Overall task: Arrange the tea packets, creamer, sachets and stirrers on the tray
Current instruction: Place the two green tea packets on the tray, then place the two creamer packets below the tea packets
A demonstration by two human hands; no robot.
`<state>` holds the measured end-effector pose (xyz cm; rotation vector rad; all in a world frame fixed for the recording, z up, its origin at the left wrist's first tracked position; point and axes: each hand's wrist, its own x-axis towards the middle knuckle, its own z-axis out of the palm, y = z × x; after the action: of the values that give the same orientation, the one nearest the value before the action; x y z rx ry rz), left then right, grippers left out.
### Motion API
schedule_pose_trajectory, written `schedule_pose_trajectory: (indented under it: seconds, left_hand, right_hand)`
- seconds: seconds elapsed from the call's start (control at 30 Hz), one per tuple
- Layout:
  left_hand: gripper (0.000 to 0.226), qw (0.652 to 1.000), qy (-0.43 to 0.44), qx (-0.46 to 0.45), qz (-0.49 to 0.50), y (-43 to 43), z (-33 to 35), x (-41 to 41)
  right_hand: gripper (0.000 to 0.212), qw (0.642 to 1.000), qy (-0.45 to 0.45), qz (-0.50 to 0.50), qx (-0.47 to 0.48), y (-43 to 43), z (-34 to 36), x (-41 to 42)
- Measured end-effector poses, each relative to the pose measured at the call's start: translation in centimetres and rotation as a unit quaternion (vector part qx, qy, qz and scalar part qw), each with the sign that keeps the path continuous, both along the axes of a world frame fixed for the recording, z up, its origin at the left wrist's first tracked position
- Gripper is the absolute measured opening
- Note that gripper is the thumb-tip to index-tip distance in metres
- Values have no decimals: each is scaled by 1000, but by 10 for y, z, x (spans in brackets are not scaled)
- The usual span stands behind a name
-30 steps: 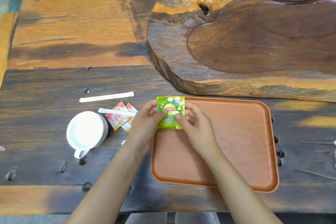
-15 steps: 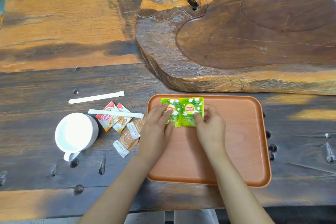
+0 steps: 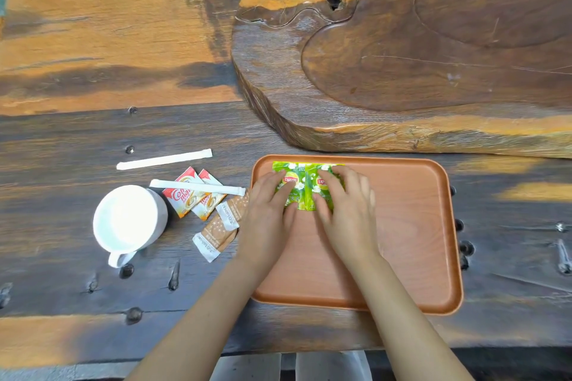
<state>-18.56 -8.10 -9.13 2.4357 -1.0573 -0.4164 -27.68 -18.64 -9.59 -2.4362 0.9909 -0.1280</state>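
Observation:
Two green tea packets, one on the left (image 3: 290, 178) and one on the right (image 3: 310, 185), lie side by side at the far left corner of the orange-brown tray (image 3: 411, 226). My left hand (image 3: 266, 216) presses its fingers on the left packet. My right hand (image 3: 348, 213) presses on the right one and covers much of it. Left of the tray, on the table, lie two red-and-white creamer packets (image 3: 185, 196), two brown sachets (image 3: 221, 226) and two paper-wrapped stirrers (image 3: 164, 159); one stirrer (image 3: 198, 186) rests across the creamers.
A white mug (image 3: 128, 219) stands on the table left of the creamers. A thick carved wooden slab (image 3: 418, 56) rises just beyond the tray's far edge. The table's near edge runs below my forearms.
The stacked tea packets were carried onto the tray, split apart and laid flat side by side at its far left corner. Both hands now press down on them.

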Motion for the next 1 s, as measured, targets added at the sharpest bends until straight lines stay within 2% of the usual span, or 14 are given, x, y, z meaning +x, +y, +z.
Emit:
schedule_pose_trajectory:
  seconds: [0.5,0.67,0.8,0.9,1.0]
  left_hand:
    - [31,1000,11,-12,-11,2,4,2]
    - [29,999,-7,-41,4,14,25,34]
    - [23,996,-7,42,82,40,40,105]
    - [22,980,14,177,94,54,38,153]
    - [25,967,41,245,50,56,32,171]
  right_hand:
    - [34,1000,-21,-8,-5,-5,-6,-3]
    - [26,997,-76,-19,0,-2,7,4]
    - [16,992,-107,54,39,18,26,43]
    - [15,988,-42,130,73,36,32,91]
    - [20,982,47,157,93,53,32,132]
